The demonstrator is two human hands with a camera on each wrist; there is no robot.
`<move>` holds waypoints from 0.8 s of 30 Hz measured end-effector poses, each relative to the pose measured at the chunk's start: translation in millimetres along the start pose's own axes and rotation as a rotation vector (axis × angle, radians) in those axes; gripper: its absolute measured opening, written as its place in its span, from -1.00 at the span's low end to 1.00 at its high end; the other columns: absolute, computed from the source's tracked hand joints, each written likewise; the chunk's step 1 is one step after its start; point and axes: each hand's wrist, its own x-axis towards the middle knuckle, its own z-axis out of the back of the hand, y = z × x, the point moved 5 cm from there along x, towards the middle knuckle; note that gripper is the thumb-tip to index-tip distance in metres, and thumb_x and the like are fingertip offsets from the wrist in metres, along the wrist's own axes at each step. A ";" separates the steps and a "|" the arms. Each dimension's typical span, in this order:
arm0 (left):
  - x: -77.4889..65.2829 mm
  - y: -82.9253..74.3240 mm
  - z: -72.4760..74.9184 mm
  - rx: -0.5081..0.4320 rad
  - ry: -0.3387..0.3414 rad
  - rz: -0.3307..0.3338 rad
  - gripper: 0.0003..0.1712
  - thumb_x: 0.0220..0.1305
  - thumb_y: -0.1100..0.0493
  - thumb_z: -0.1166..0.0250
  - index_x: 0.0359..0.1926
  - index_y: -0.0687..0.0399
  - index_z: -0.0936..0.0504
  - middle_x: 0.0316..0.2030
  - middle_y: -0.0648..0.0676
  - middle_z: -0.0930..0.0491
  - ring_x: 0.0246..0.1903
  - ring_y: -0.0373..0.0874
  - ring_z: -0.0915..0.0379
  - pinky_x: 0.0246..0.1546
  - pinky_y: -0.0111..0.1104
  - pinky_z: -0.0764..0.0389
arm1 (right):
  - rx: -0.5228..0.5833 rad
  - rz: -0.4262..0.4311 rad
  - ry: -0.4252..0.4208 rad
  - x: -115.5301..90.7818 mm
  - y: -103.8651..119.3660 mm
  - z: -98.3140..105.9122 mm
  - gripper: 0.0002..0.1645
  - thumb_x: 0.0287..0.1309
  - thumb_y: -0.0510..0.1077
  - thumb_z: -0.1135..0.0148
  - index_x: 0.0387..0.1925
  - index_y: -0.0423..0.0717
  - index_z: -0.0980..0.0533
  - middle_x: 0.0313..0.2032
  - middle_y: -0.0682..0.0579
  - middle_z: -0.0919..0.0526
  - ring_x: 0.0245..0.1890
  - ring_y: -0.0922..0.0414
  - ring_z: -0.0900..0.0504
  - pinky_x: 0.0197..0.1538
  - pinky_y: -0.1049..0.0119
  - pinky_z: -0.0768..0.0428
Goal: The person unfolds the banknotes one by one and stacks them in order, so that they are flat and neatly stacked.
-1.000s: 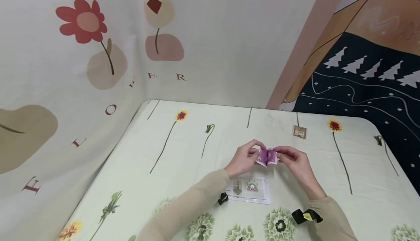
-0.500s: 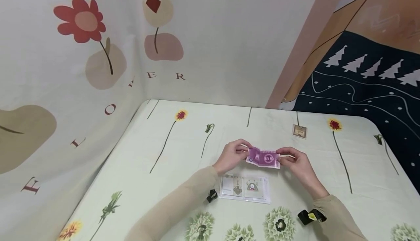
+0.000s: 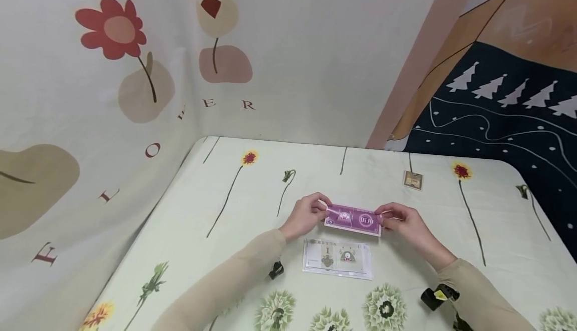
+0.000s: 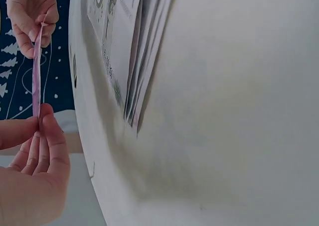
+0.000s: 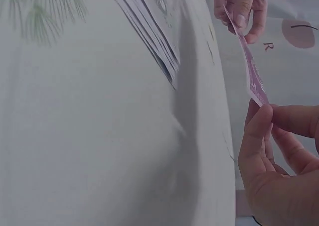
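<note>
A purple play banknote is stretched nearly flat between both hands, above the table. My left hand pinches its left end between thumb and fingers; in the left wrist view the purple note appears edge-on. Its right end is pinched by my right hand, whose thumb and fingertip meet at the corner in the right wrist view. Just below the note in the head view lies a small stack of pale printed notes, the top one marked with a 1. Several layered edges of the stack show in the left wrist view.
A small brown square card lies toward the table's back edge, right of the hands. The table has a pale flower-print cloth. Printed curtains stand behind and to the left.
The purple note was folded with the hands close together; it is spread out flatter now. My left hand has moved left, uncovering the stack's left end, while the right hand shifted slightly.
</note>
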 end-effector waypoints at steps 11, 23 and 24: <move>-28.0 12.2 6.9 0.102 0.055 -0.005 -0.80 0.19 0.44 -0.25 -0.17 0.17 -0.60 -0.44 0.03 -0.65 -0.44 -0.20 -0.59 -0.41 -0.42 -0.58 | 0.073 -0.049 0.168 -7.8 -4.6 -19.4 -0.68 0.20 -0.32 -0.23 -0.06 -0.47 -0.49 -0.26 -0.20 -0.65 -0.33 0.11 -0.63 -0.23 0.22 -0.67; -48.0 19.9 10.2 0.078 0.122 -0.005 -0.77 0.10 0.54 -0.21 -0.21 0.28 -0.60 -0.51 0.07 -0.63 -0.53 -0.06 -0.61 -0.49 -0.37 -0.65 | 0.087 -0.051 0.210 -16.1 -11.7 -35.5 -0.68 0.20 -0.32 -0.23 -0.06 -0.49 -0.50 -0.29 -0.24 -0.68 -0.38 0.08 -0.67 -0.24 0.29 -0.67; -48.7 20.3 10.5 0.084 0.123 -0.005 -0.77 0.10 0.54 -0.21 -0.22 0.28 -0.61 -0.51 0.07 -0.63 -0.54 -0.06 -0.61 -0.50 -0.37 -0.65 | 0.072 -0.051 0.208 -16.8 -12.0 -36.7 -0.68 0.20 -0.32 -0.24 -0.06 -0.48 -0.51 -0.31 -0.22 -0.68 -0.39 0.07 -0.67 -0.25 0.29 -0.66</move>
